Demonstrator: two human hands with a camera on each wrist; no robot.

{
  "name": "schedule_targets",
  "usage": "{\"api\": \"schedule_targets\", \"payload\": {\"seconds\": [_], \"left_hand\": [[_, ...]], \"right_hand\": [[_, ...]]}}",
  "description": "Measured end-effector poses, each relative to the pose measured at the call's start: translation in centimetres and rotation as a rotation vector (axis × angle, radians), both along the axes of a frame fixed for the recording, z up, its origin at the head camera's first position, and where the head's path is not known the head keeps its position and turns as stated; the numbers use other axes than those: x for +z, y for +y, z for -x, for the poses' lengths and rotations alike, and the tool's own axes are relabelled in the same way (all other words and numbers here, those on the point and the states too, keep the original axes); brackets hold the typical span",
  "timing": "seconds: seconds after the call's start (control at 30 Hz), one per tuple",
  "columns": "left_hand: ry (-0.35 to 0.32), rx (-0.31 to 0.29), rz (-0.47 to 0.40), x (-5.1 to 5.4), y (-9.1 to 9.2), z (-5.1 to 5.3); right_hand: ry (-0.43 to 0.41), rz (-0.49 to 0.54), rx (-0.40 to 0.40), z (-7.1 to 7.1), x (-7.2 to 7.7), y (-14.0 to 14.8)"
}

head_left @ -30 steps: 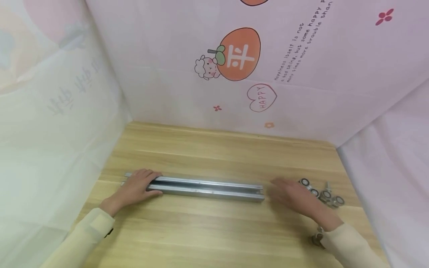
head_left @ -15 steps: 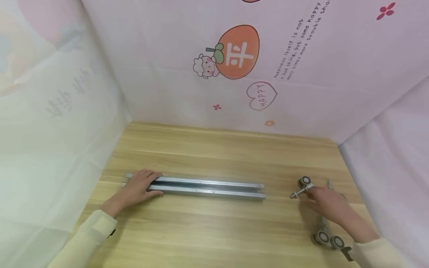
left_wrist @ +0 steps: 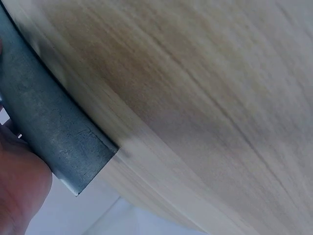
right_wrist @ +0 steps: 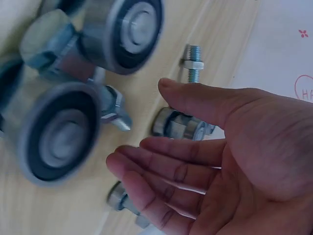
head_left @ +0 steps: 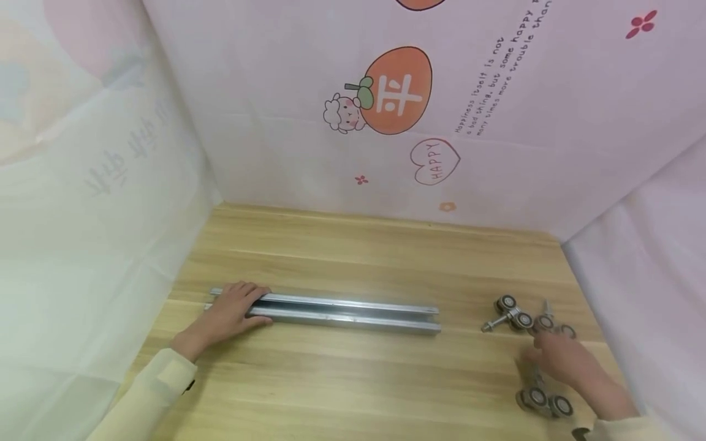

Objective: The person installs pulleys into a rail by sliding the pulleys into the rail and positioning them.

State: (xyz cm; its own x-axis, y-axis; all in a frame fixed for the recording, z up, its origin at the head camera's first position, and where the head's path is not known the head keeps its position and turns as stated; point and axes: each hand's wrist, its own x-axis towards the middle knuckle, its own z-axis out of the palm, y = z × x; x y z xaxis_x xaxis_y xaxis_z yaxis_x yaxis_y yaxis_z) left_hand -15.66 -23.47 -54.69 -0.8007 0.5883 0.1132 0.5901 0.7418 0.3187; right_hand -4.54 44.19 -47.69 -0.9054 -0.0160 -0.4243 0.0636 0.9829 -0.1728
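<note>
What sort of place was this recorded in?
Probably a small screened-off work booth: a wooden tabletop, pale printed sheets on three sides, and a metal rail and rollers lying on the wood.

"How is the light?"

"Bright, soft and even in the head view; the left curtain (head_left: 83,275) looks milky and washed out; thin white glints run along the metal channel (head_left: 353,319); faint, soft-edged shadows lie on the wooden table (head_left: 331,386) beside the left sleeve (head_left: 149,383) and near the right hand (head_left: 568,361), which is slightly blurred."

"And the wrist views?"

"Dimmer and bluer; in the left one, the metal channel bends with lens distortion, and the wood grain is soft; in the right one, the large foreground wheels (right_wrist: 61,134) are blurred; the right hand's creases come out clearer."
</note>
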Motion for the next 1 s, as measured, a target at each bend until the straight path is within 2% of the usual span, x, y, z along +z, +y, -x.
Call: {"api": "schedule_targets", "payload": {"seconds": [0.13, 0.3, 0.53, 1.0], "left_hand": [[0.013, -0.008, -0.002, -0.1, 0.1, 0.1], [0.023, -0.014, -0.009, -0.3, 0.0, 0.1], [0.01, -0.003, -0.016, -0.2, 0.0, -0.2], [0.01, 0.008, -0.015, -0.4, 0.0, -0.2]], "right_hand": [[-0.023, 0.062, -0.049, -0.7, -0.9, -0.3], [0.006, 0.057, -0.021, -1.4, -1.8, -0.4], [-0.002, 0.049, -0.023, -1.5, -2.5, -0.2], [0.048, 0.045, -0.043, -1.1, -2.2, -1.5]]}}
